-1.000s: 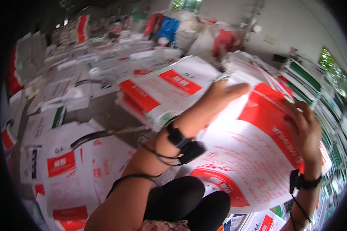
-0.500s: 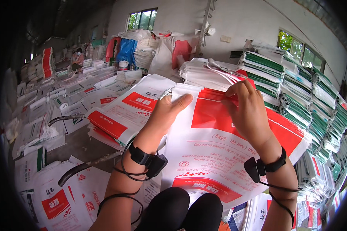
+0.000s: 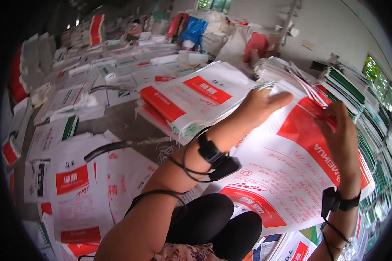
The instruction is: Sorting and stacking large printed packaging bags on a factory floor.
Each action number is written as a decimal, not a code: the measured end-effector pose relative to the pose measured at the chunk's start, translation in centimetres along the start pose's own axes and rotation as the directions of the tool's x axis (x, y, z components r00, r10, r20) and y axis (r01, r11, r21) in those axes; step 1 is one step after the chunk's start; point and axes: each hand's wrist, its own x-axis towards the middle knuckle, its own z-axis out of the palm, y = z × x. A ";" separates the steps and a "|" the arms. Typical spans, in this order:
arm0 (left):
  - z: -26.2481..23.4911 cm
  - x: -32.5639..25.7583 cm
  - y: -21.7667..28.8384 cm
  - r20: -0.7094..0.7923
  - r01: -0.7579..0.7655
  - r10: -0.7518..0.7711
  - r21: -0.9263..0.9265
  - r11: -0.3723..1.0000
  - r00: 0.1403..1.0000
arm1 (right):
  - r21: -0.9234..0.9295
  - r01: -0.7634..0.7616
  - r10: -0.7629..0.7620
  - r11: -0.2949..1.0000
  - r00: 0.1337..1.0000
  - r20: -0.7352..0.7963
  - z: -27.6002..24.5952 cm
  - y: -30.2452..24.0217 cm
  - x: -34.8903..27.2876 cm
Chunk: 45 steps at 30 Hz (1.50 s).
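Note:
A large white woven sack (image 3: 283,174) with red panels lies over my lap, its top edge raised in front of me. My left hand (image 3: 263,104) grips the top left corner of this sack, thumb on the near face and frayed threads beside the knuckles. Farther right along the same edge, my right hand (image 3: 342,130) pinches a fold of the red part between thumb and fingers. Between the two hands the edge slopes down to the right. Other sack layers behind it partly hide how much each hand holds.
A pile of similar sacks (image 3: 213,93) lies left of my hands. Tall stacks of green-and-white sacks (image 3: 346,87) stand at the right. Dark curved bars (image 3: 113,145) jut out at the left over the floor. A person (image 3: 135,30) sits far back.
The view has swung left, so the scene sits farther right. The held sack's top edge now tilts down to the right, and my right hand is lower relative to my left.

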 end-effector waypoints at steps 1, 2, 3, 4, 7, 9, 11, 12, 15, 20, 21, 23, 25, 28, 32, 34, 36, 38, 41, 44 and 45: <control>0.1 0.2 -0.3 0.005 -0.013 0.013 -0.047 0.999 1.000 | 0.016 -0.010 0.010 1.000 1.000 0.006 0.2 0.2 0.1; -0.1 0.3 -0.5 0.011 -0.026 0.027 -0.094 0.995 1.000 | 0.031 0.000 -0.001 1.000 1.000 0.022 0.3 0.3 0.1; -0.4 0.1 -0.7 0.005 0.016 -0.016 -0.026 1.000 1.000 | 0.038 -0.034 0.032 0.999 0.999 0.033 0.5 0.4 0.1; -0.5 0.2 -0.8 -0.007 0.025 -0.025 -0.024 0.999 1.000 | 0.038 -0.073 0.071 0.997 0.997 0.041 0.6 0.4 0.0; -0.6 -0.1 -0.3 0.048 0.010 -0.009 -0.027 1.000 0.999 | 0.060 -0.059 0.056 0.996 0.997 0.045 0.2 0.7 -0.1; -0.4 -1.3 -1.5 0.100 -0.039 0.029 0.101 0.994 0.995 | 0.032 -0.025 0.026 0.999 0.999 -0.026 -0.4 1.2 -0.5; 0.1 -3.3 -3.8 0.160 -0.065 0.038 0.164 0.984 0.986 | 0.096 -0.032 0.041 0.995 0.995 -0.092 -0.5 4.0 -1.1; 0.1 -4.6 -5.3 0.142 0.133 -0.156 0.162 0.978 0.977 | 0.134 -0.022 0.035 0.991 0.995 -0.097 -0.2 4.8 -1.6; 0.6 -5.3 -8.5 -0.002 0.119 -0.119 0.089 0.989 0.993 | 0.212 -0.305 0.264 0.928 0.943 0.201 -1.9 3.0 -3.8; 1.0 -2.7 -8.2 0.163 0.163 -0.164 0.019 0.986 0.973 | -0.085 -0.474 0.460 0.877 0.773 0.436 -8.1 14.2 -9.3; 0.0 -2.4 -8.4 0.247 0.128 -0.188 0.241 0.962 0.951 | -0.236 -0.478 0.533 0.846 0.780 0.330 -8.7 16.1 -10.3; -1.6 -3.0 -11.9 0.427 0.119 -0.170 0.143 0.982 0.888 | -0.354 -0.609 0.702 0.710 0.650 0.290 -11.1 17.1 -9.9; -3.6 -5.2 -17.1 0.544 0.334 -0.524 0.414 0.847 0.655 | -0.218 -0.597 0.635 0.772 0.732 0.245 -11.0 17.0 -9.9; -3.5 -8.5 -23.3 0.565 0.226 -0.579 0.573 0.788 0.588 | -0.111 -0.557 0.568 0.823 0.806 0.167 -11.7 17.0 -10.6; 0.2 -4.1 -25.3 0.191 0.116 -0.329 0.682 0.722 0.925 | -0.011 -0.724 0.724 0.690 0.690 -0.020 -10.7 19.9 -13.5; 1.2 0.8 -25.3 0.115 -0.142 0.084 0.725 0.674 0.990 | 0.021 -0.789 0.782 0.614 0.605 -0.150 -9.6 22.2 -16.0; 2.4 2.9 -25.2 0.047 -0.239 0.287 0.691 0.682 0.957 | 0.139 -0.954 0.964 0.264 0.263 -0.029 -9.1 26.6 -21.0; 1.9 2.0 -26.6 0.150 -0.101 0.023 0.530 0.842 0.988 | 0.500 -0.863 0.977 0.074 0.164 0.138 -9.0 33.9 -31.0; -1.1 -5.8 -30.1 0.274 0.325 -0.422 0.336 0.884 0.864 | 0.375 -0.917 0.971 0.134 0.198 0.138 -2.8 34.9 -41.7; -8.1 -18.8 -36.6 0.273 0.624 -0.722 0.369 0.689 0.636 | 0.198 -0.980 0.982 0.032 0.068 0.179 1.9 36.0 -51.8; -10.6 -23.6 -38.7 0.171 0.730 -0.899 0.532 0.429 0.403 | 0.345 -0.924 0.969 -0.163 -0.083 0.234 3.9 36.3 -54.5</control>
